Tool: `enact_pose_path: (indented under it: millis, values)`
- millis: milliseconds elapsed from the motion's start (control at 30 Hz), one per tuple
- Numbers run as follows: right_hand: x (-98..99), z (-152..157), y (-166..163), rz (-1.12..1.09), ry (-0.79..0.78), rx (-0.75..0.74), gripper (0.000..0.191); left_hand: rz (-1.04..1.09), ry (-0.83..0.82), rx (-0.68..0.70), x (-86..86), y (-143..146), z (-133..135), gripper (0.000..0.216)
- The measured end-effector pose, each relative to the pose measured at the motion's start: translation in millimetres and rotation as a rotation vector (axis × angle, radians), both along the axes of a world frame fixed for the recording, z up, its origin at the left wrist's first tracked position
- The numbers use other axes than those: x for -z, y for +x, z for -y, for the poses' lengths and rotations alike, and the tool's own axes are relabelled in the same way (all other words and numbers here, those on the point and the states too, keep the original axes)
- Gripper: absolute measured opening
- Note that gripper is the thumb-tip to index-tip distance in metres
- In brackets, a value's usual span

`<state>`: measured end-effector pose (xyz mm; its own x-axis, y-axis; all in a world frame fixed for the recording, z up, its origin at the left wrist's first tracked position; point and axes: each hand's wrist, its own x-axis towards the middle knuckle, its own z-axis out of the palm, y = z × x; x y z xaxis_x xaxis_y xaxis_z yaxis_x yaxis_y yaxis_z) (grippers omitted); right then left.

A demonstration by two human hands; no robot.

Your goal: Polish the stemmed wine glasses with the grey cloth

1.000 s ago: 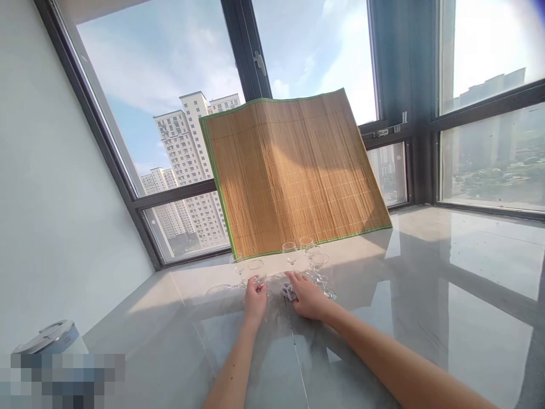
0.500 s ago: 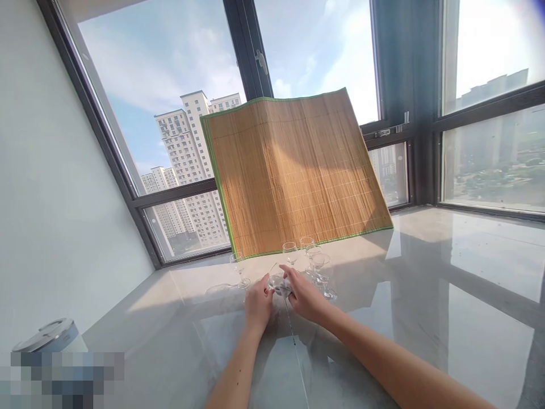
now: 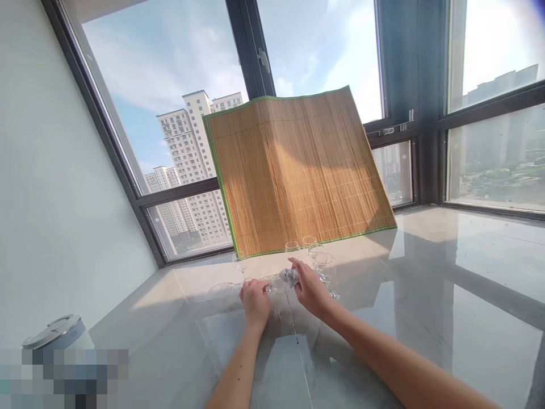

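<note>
My left hand (image 3: 256, 301) is closed on a small clear stemmed glass (image 3: 277, 284), which lies tipped sideways with its bowl toward the right. A crumpled white cloth (image 3: 290, 276) is bunched in the fingers of my right hand (image 3: 313, 291), at the glass's bowl end. Whether the cloth touches the bowl, I cannot tell. Just beyond my left hand stands another stemmed glass (image 3: 239, 262), its foot partly covered by the fingers. Several more clear glasses, including a stemmed glass (image 3: 324, 262), are grouped behind my right hand, which hides parts of them.
A bamboo mat (image 3: 302, 170) with green edging leans against the window behind the glasses. The glossy grey stone surface (image 3: 170, 346) reflects the windows. A lidded container (image 3: 59, 332) stands at the lower left, partly blurred out. A pale wall (image 3: 63, 170) rises on the left.
My hands have moved a little apart. The glass has tipped over to the right, and the cloth has shifted up and right with my right hand. The view has swung slightly.
</note>
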<state>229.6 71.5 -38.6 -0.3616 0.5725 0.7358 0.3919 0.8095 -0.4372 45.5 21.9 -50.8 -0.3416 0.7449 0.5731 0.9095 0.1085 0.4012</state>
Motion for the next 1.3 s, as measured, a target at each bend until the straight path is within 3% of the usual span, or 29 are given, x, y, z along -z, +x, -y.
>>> enact_pose_path:
  millis: [200,467,667,800,1033,1200,1300]
  values:
    - [7.6,-4.5,-0.2,0.013,-0.054,0.049,0.072,0.048,0.054,-0.016,1.2,-5.7,-2.7,0.030]
    - [6.5,0.8,-2.0,-0.105,-0.264,-0.161,0.070,-0.038,0.030,0.088,1.0,-0.8,-2.3,0.035]
    - [-1.6,10.6,-3.6,-0.185,-0.389,-0.242,0.043,-0.033,0.069,0.077,0.8,-2.4,-1.6,0.039]
    - [5.4,4.4,-11.1,-0.265,-0.367,-0.183,0.035,-0.041,0.095,0.069,1.1,-1.5,-1.6,0.036]
    - [13.2,3.3,-9.2,-0.145,-0.210,-0.163,0.052,-0.045,0.065,0.035,-0.6,0.4,1.8,0.037]
    - [9.9,8.4,-7.2,-0.122,-0.313,-0.249,0.049,-0.034,0.037,0.023,-2.6,1.3,2.8,0.038]
    - [11.1,6.3,-8.4,-0.156,-0.293,-0.214,0.050,-0.028,0.020,0.043,-2.3,2.0,1.2,0.040]
